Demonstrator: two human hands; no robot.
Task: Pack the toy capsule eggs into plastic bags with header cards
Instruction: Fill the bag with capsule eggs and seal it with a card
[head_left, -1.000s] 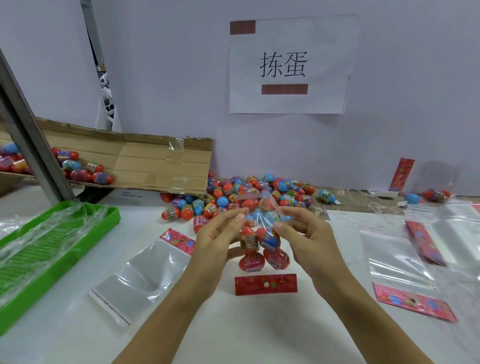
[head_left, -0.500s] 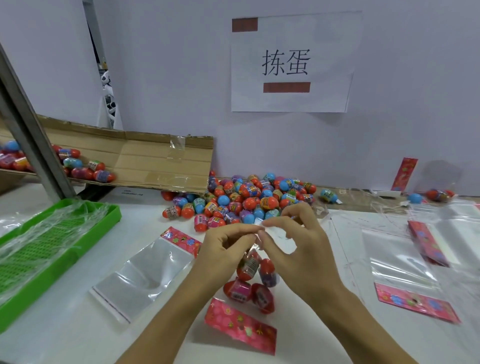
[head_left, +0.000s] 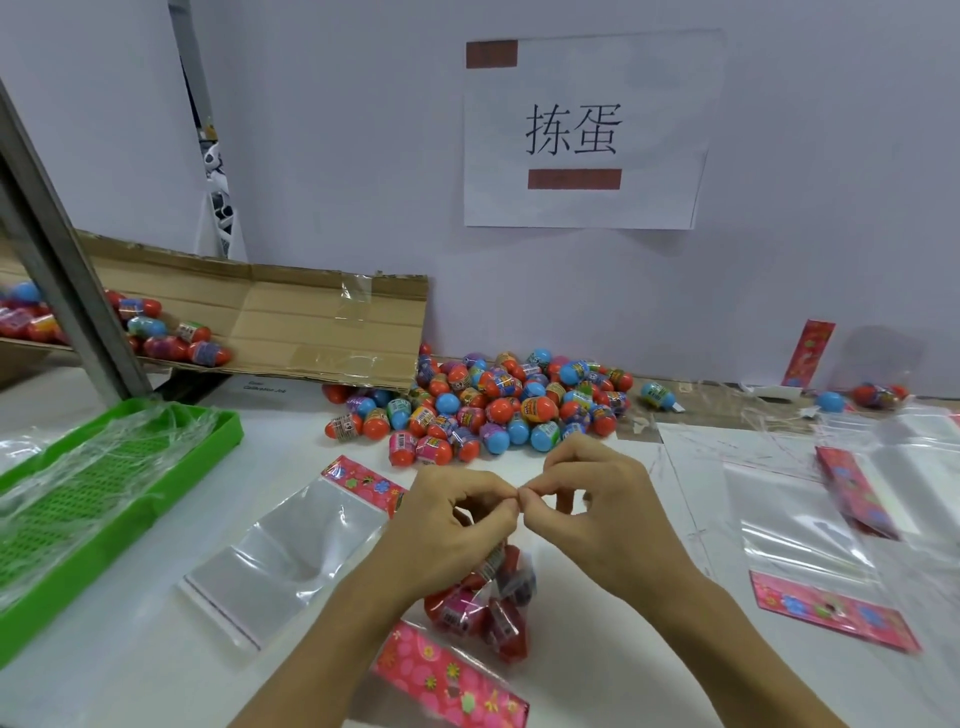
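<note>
- The left hand (head_left: 457, 525) and right hand (head_left: 597, 514) meet fingertip to fingertip above the near middle of the white table (head_left: 130, 665). Each has thumb and forefinger curled into a narrow pinch on the top of a filled bag (head_left: 488, 603); the film between the fingers is too thin to make out clearly.
- The filled bag hangs just below the hands, holding several red and pink capsule eggs bunched together, and its lower end touches the table.
- A pink flowered header card (head_left: 447, 680) lies at the bag's near end, tilted on the table.
- An empty bag (head_left: 291, 545) with its own pink card at the far end lies flat to the left of the hands.
- More empty bags (head_left: 800, 525) with pink cards lie to the right, overlapping one another.
- A pile of loose eggs (head_left: 493, 405), red, blue and purple, sits just beyond the hands against the wall.
- A cardboard flap (head_left: 291, 327) at far left holds more eggs.
- A green tray (head_left: 171, 473), draped with clear film, sits at the left edge.
- A paper sign (head_left: 587, 130) with two characters hangs on the wall.
</note>
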